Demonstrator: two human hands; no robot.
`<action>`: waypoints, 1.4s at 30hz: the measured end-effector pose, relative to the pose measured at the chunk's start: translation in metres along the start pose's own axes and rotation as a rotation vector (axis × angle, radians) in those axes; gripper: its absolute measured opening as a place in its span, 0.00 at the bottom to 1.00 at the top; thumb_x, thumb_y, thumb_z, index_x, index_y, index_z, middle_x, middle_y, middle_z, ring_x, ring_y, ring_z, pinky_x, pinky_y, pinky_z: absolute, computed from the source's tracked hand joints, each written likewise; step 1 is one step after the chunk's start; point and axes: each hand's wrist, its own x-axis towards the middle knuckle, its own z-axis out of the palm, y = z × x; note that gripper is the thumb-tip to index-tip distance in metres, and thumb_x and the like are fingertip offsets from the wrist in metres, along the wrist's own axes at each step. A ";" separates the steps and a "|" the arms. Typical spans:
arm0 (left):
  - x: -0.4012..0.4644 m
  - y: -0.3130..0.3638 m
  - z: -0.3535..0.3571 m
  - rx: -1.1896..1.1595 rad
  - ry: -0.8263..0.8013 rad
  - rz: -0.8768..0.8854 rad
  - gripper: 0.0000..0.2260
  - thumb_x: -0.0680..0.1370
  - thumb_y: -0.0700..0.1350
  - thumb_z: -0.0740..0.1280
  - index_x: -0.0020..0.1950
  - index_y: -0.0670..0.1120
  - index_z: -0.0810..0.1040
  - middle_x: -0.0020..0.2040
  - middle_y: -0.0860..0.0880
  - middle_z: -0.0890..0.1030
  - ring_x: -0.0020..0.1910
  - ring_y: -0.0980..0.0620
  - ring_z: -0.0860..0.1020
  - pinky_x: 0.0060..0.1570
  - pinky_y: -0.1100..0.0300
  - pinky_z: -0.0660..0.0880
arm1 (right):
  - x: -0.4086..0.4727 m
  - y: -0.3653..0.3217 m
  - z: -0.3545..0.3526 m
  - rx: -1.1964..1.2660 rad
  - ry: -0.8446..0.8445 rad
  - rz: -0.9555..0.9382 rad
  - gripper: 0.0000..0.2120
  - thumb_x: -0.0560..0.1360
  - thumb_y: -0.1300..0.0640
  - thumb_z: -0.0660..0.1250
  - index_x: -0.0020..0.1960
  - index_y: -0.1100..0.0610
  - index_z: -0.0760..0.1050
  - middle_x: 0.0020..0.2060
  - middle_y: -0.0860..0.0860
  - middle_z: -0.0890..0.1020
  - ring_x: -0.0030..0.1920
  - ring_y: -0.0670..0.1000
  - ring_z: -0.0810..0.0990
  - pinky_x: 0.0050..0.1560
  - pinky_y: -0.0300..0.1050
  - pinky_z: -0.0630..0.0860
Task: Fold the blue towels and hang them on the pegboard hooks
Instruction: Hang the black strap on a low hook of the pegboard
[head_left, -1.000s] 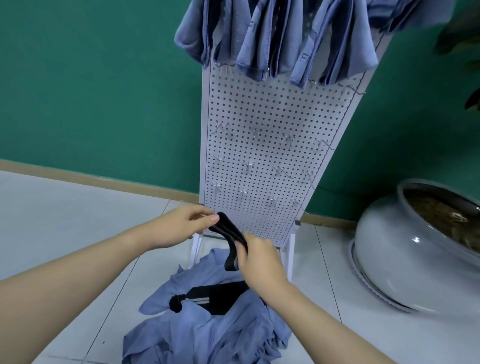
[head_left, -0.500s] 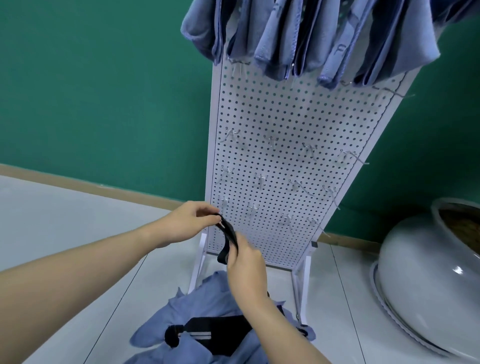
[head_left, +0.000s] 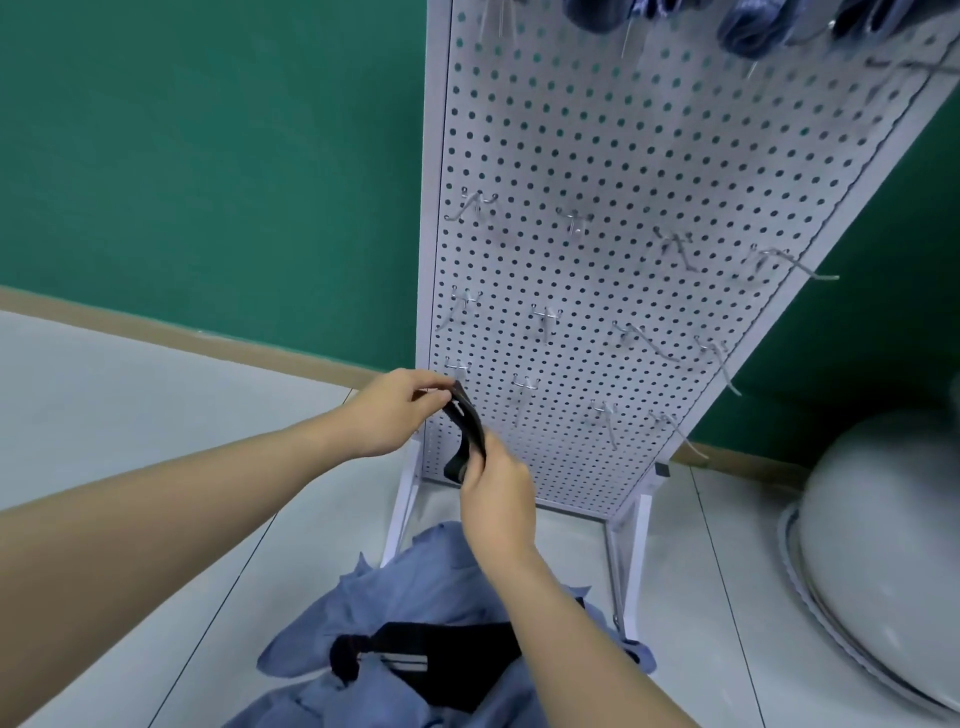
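Note:
Both hands hold a small black folded cloth (head_left: 467, 431) in front of the lower left of the white pegboard (head_left: 613, 156). My left hand (head_left: 395, 410) pinches its top end close to a bare metal hook (head_left: 457, 370). My right hand (head_left: 496, 493) grips its lower end. A heap of blue towels (head_left: 415, 597) lies on the floor under my right arm, with another black cloth (head_left: 447, 660) on top. Folded blue towels (head_left: 748, 26) hang along the pegboard's top edge, mostly cut off by the frame.
Several bare hooks (head_left: 571, 221) stick out of the pegboard in rows. A large white ceramic pot (head_left: 883, 545) stands on the floor at the right. The green wall (head_left: 208, 156) is behind, and white floor tiles (head_left: 130, 415) spread to the left.
Both hands have risen with the black cloth toward the pegboard's lower left hooks. The view has closed in on the board, so the hanging towels sit at the top edge.

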 end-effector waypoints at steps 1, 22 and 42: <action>0.003 -0.002 0.002 0.018 0.003 -0.004 0.15 0.86 0.46 0.61 0.71 0.48 0.78 0.59 0.52 0.84 0.57 0.52 0.80 0.64 0.55 0.74 | 0.005 0.002 0.003 -0.001 -0.001 0.010 0.17 0.86 0.55 0.57 0.72 0.52 0.74 0.43 0.54 0.84 0.42 0.57 0.81 0.41 0.52 0.78; 0.022 -0.026 0.003 0.654 -0.202 0.383 0.21 0.88 0.44 0.54 0.82 0.44 0.63 0.84 0.49 0.54 0.83 0.49 0.52 0.81 0.54 0.55 | 0.004 0.076 0.013 0.089 -0.318 0.102 0.15 0.82 0.57 0.67 0.67 0.57 0.81 0.60 0.52 0.85 0.60 0.50 0.83 0.67 0.46 0.76; -0.064 -0.005 -0.012 0.947 -0.179 0.409 0.22 0.87 0.48 0.55 0.80 0.43 0.65 0.80 0.45 0.66 0.79 0.45 0.62 0.77 0.50 0.60 | -0.098 0.093 -0.011 -0.702 -0.785 -0.251 0.21 0.75 0.45 0.74 0.64 0.53 0.78 0.62 0.53 0.80 0.66 0.56 0.73 0.65 0.50 0.65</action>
